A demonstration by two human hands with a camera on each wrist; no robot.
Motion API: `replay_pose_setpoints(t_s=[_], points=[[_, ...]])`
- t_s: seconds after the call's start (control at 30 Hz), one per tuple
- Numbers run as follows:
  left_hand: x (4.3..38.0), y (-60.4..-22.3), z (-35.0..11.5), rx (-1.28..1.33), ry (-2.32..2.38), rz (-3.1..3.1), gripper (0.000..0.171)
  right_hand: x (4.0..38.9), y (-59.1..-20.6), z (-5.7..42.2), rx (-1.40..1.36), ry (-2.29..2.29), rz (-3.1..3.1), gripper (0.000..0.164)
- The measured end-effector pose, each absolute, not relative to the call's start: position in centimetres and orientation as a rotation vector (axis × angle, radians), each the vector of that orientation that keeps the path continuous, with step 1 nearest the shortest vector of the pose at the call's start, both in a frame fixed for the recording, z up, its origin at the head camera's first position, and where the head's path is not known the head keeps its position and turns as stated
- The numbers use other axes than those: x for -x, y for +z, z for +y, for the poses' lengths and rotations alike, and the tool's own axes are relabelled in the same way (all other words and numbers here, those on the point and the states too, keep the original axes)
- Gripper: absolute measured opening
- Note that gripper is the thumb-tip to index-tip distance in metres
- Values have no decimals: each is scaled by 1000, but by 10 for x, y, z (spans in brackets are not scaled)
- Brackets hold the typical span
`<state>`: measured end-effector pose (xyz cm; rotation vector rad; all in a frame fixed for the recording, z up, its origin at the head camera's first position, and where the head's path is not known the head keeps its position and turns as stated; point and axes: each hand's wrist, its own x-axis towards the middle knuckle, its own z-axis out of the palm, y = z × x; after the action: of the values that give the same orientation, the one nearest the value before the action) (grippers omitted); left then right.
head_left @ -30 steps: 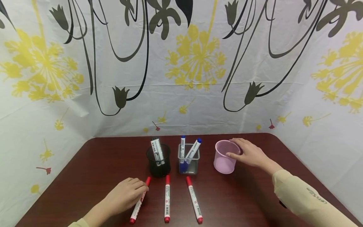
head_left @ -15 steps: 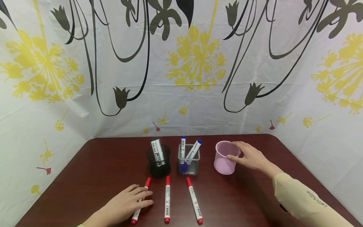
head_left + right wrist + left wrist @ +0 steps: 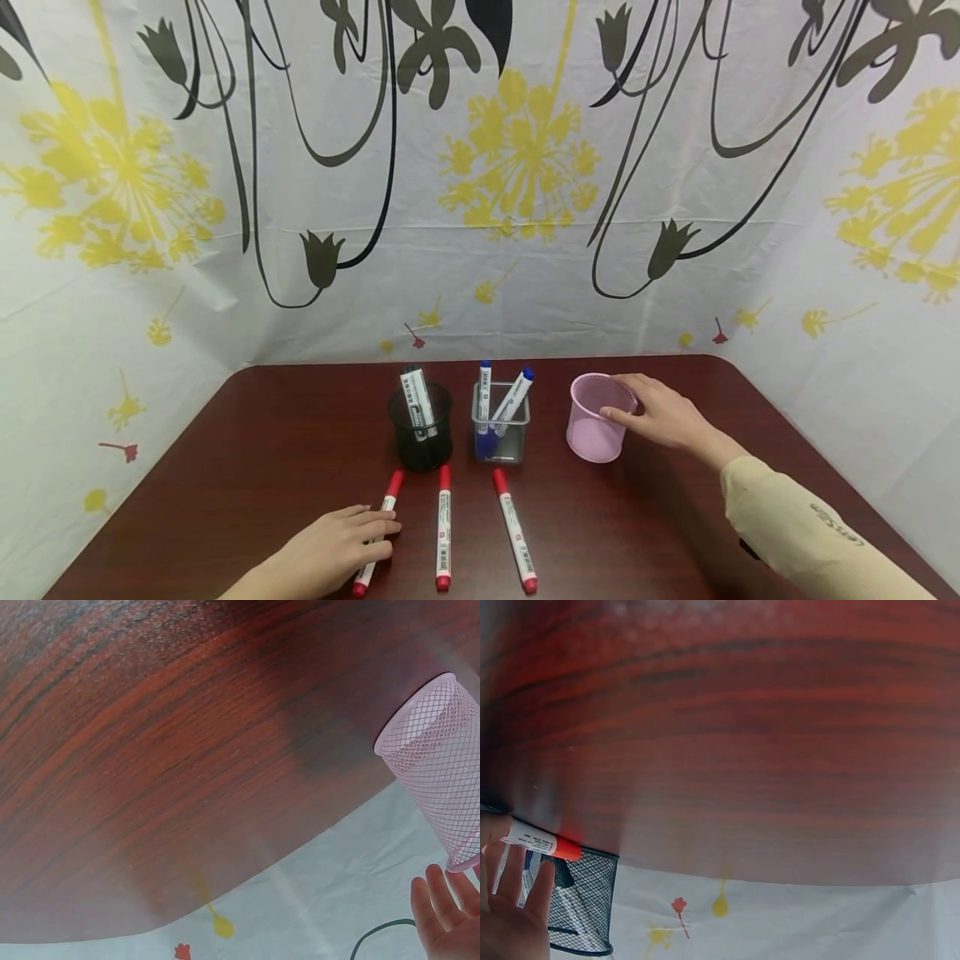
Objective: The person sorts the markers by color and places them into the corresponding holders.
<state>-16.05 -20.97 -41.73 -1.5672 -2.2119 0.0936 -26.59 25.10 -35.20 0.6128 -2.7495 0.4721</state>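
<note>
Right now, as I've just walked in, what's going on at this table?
A person is handling two things on the dark red, wood-grained table. Their left-hand grip lies over the leftmost red-capped white marker; how firmly it's held I can't tell. Their right-hand grip holds the round pink mesh cup near its rim. Two more red-capped markers lie untouched alongside. Beyond, the round black cup and square silver-rimmed cup both hold markers.
</note>
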Motion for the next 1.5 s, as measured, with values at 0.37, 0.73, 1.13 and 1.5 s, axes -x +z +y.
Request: replay_pose_setpoints(t_s=[0.37,0.73,1.13,1.5], points=[[158,-416,-211,1581,35,-2263,15,268,-350,250,-619,464,-2759,64],[161,-404,-203,1497,-116,-2031,20,268,-348,250,-617,458,-2772,65],[156,-378,-181,1444,-462,-1955,23,266,-348,249,-604,458,-2781,66],[154,-361,-156,1497,-714,-1955,20,266,-348,249,-620,479,-2781,66]])
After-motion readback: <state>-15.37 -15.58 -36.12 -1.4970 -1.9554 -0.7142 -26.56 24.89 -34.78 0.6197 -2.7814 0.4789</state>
